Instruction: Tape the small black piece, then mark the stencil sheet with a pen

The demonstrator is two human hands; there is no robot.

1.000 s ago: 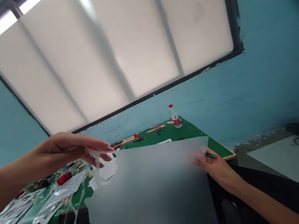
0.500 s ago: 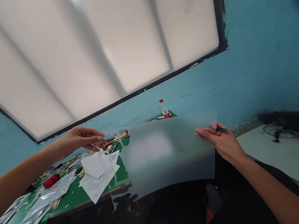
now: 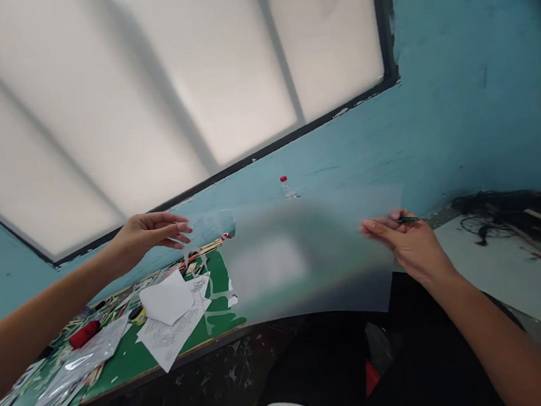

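Note:
A translucent, frosted plastic sheet (image 3: 304, 257) hangs stretched between my hands, its left part cut out into openings with thin strips around them. My left hand (image 3: 158, 233) pinches the sheet's upper left corner between thumb and fingers. At the opposite edge, my right hand (image 3: 405, 238) grips the sheet, thumb in front and fingers behind it. A slim dark green tool (image 3: 408, 219) is tucked among the right fingers; its kind cannot be made out. Through the cut-outs the green tabletop (image 3: 217, 273) shows. Below the left hand lie white paper sheets (image 3: 167, 299), some with line drawings.
On the green table lie a red roll (image 3: 85, 334), a small yellow-and-black jar (image 3: 138, 315), a clear plastic bag (image 3: 73, 365) and scattered strips. A red-capped bottle (image 3: 285, 185) stands behind the sheet. Dark strands (image 3: 505, 206) lie on a white surface (image 3: 507, 276) at right.
The sheet and both hands have risen slightly, and the sheet now hides more of the bottle. My view has shifted a little. Both hands keep their hold.

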